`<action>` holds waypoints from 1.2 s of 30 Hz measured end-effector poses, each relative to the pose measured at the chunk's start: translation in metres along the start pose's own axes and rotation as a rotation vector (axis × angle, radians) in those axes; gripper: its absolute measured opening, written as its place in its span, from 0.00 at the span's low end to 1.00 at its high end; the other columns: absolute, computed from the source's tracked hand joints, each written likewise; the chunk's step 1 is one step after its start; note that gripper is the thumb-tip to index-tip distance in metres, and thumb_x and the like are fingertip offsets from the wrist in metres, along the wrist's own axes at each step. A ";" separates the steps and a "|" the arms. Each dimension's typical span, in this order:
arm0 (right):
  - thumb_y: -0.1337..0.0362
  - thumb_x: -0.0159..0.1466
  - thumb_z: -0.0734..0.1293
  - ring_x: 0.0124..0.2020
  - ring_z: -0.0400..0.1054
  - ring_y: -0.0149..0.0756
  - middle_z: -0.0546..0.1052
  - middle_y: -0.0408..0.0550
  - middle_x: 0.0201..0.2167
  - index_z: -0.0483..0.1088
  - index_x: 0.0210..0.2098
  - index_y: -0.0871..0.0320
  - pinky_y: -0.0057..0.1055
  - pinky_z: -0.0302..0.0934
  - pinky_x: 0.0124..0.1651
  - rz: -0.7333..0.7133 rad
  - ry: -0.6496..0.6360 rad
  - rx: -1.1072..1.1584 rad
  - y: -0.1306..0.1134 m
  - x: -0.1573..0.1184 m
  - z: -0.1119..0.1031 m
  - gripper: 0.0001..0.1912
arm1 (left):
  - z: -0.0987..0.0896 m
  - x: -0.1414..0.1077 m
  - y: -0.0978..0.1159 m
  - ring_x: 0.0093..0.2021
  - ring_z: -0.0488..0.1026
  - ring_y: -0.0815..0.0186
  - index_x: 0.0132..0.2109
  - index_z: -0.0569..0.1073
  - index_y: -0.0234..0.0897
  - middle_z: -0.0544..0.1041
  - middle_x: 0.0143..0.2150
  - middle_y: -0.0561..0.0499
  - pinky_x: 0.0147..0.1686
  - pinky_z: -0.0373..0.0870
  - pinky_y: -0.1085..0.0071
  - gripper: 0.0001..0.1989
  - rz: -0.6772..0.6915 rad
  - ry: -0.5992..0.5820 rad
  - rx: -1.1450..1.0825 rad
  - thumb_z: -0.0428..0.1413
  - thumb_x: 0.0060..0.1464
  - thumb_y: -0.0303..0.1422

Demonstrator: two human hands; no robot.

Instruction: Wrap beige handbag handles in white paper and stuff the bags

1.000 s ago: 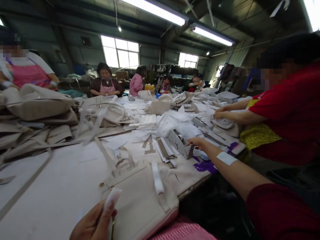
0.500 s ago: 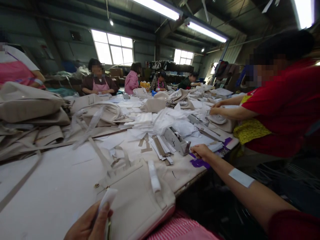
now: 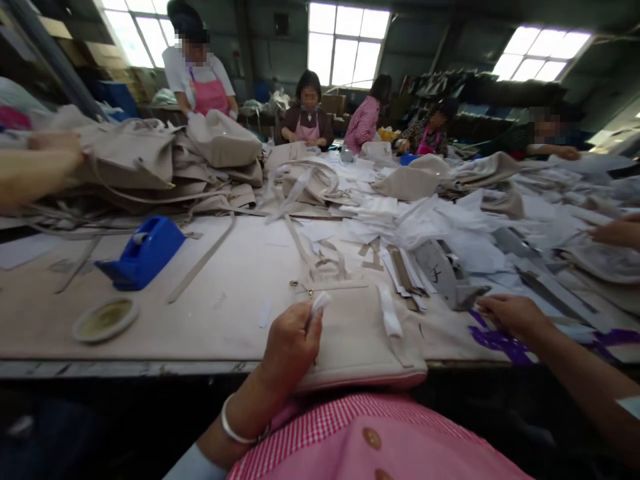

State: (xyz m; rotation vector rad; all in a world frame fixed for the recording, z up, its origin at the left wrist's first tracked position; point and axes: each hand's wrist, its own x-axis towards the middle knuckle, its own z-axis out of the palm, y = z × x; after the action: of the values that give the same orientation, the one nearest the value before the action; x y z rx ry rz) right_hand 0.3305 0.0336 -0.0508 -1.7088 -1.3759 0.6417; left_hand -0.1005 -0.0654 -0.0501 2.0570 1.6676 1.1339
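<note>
Pink apron (image 3: pixel 380 443): bottom centre, checked border, buttoned.
Left grip (image 3: pixel 293 340): lower centre, bracelet at wrist; closed, thumb pressed on a white slip (image 3: pixel 321 302) and hiding the bag's left edge.
Bag (image 3: pixel 355 333): beige, lying flat at the tabletop's near edge, lower centre; gold-coloured fittings at its upper left, white-wrapped strap (image 3: pixel 390 312) at its right; contents hidden.
Right grip (image 3: pixel 513 317): lower right; fingertips drawn together beside the grey dispenser's lower end; cannot tell whether they have hold of anything.
Purple tape (image 3: pixel 500 340): lower right, tangled, partly behind the right grip.
Round dish (image 3: pixel 105 320): lower left, shallow, pale rim; yellowish matter inside.
Tabletop (image 3: pixel 220 333): pale, across the frame.
Grey dispenser (image 3: pixel 437 270): right of centre, dark mark on its side, between the right grip and the white wrapping.
Strips (image 3: pixel 407 277): white and brown bundle, just left of the grey dispenser.
Blue dispenser (image 3: pixel 153 253): left of centre, pale core showing.
White wrapping (image 3: pixel 470 233): rumpled heap, right of centre.
Piled bags (image 3: pixel 135 153): beige, upper left, slumped over one another; contents hidden. Co-worker's forearm (image 3: pixel 35 173), blurred, in front at left edge.
Seated and standing co-workers: upper frame, beyond the heaps.
</note>
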 end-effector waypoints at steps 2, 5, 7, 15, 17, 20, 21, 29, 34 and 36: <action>0.53 0.51 0.74 0.12 0.56 0.28 0.71 0.51 0.16 0.74 0.17 0.56 0.29 0.46 0.13 0.121 -0.138 0.070 -0.032 -0.014 0.015 0.15 | 0.001 -0.001 0.001 0.38 0.73 0.62 0.44 0.74 0.35 0.77 0.36 0.46 0.41 0.69 0.67 0.12 0.029 -0.005 0.074 0.47 0.64 0.34; 0.52 0.53 0.74 0.17 0.59 0.25 0.74 0.47 0.22 0.76 0.27 0.58 0.24 0.50 0.17 0.134 -0.413 0.280 -0.102 -0.053 0.060 0.14 | 0.004 -0.004 0.005 0.34 0.73 0.61 0.43 0.73 0.34 0.76 0.34 0.45 0.37 0.68 0.67 0.11 0.069 0.010 0.235 0.47 0.64 0.33; 0.53 0.53 0.73 0.16 0.58 0.24 0.73 0.45 0.19 0.75 0.25 0.59 0.23 0.50 0.17 0.136 -0.634 0.352 -0.146 -0.082 0.098 0.15 | 0.005 -0.006 0.009 0.32 0.72 0.61 0.44 0.72 0.33 0.75 0.33 0.46 0.33 0.67 0.67 0.11 0.096 0.024 0.347 0.47 0.64 0.33; 0.60 0.56 0.69 0.12 0.59 0.24 0.68 0.42 0.12 0.67 0.16 0.60 0.20 0.46 0.13 0.243 -0.802 0.287 -0.194 -0.132 0.183 0.16 | 0.006 -0.015 0.015 0.29 0.71 0.62 0.39 0.72 0.35 0.73 0.29 0.48 0.27 0.63 0.68 0.08 0.154 0.030 0.571 0.48 0.62 0.29; 0.60 0.56 0.69 0.12 0.60 0.24 0.69 0.41 0.12 0.67 0.16 0.60 0.20 0.46 0.13 0.280 -0.782 0.263 -0.189 -0.131 0.185 0.16 | 0.007 -0.016 0.013 0.29 0.71 0.63 0.41 0.72 0.35 0.73 0.29 0.48 0.27 0.64 0.69 0.07 0.171 0.035 0.590 0.49 0.62 0.28; 0.61 0.57 0.67 0.11 0.59 0.24 0.68 0.40 0.11 0.67 0.16 0.59 0.21 0.47 0.12 0.297 -0.769 0.234 -0.186 -0.130 0.185 0.15 | 0.010 -0.018 0.010 0.29 0.72 0.63 0.48 0.70 0.32 0.74 0.30 0.48 0.27 0.65 0.70 0.09 0.190 0.066 0.582 0.49 0.62 0.28; 0.61 0.57 0.67 0.11 0.59 0.24 0.67 0.40 0.11 0.67 0.16 0.59 0.21 0.47 0.13 0.294 -0.768 0.226 -0.186 -0.130 0.185 0.15 | 0.010 -0.019 0.009 0.28 0.72 0.64 0.52 0.68 0.31 0.74 0.29 0.48 0.26 0.65 0.70 0.12 0.197 0.081 0.575 0.49 0.62 0.28; 0.59 0.59 0.66 0.13 0.59 0.26 0.70 0.42 0.14 0.68 0.18 0.58 0.24 0.50 0.16 0.141 -0.784 0.134 -0.188 -0.131 0.183 0.16 | 0.010 -0.018 0.003 0.28 0.73 0.61 0.50 0.70 0.29 0.74 0.30 0.47 0.26 0.67 0.69 0.11 0.162 0.040 0.567 0.50 0.62 0.27; 0.60 0.62 0.64 0.17 0.64 0.29 0.75 0.42 0.20 0.73 0.28 0.57 0.27 0.58 0.23 -0.221 -0.697 0.041 -0.177 -0.132 0.183 0.10 | 0.011 -0.012 0.000 0.30 0.73 0.60 0.44 0.71 0.32 0.75 0.31 0.45 0.29 0.70 0.66 0.10 0.045 0.023 0.435 0.46 0.64 0.31; 0.62 0.61 0.65 0.19 0.67 0.31 0.77 0.41 0.22 0.71 0.39 0.57 0.28 0.60 0.26 -0.255 -0.629 0.017 -0.177 -0.131 0.183 0.08 | 0.010 -0.009 0.000 0.31 0.73 0.60 0.43 0.70 0.32 0.76 0.32 0.44 0.32 0.70 0.66 0.10 0.021 0.039 0.351 0.45 0.64 0.31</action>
State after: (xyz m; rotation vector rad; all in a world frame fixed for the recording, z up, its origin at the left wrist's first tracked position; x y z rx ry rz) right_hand 0.0536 -0.0299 -0.0116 -1.3287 -1.9701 1.0923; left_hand -0.0935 -0.0713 -0.0606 2.2712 1.9879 0.9466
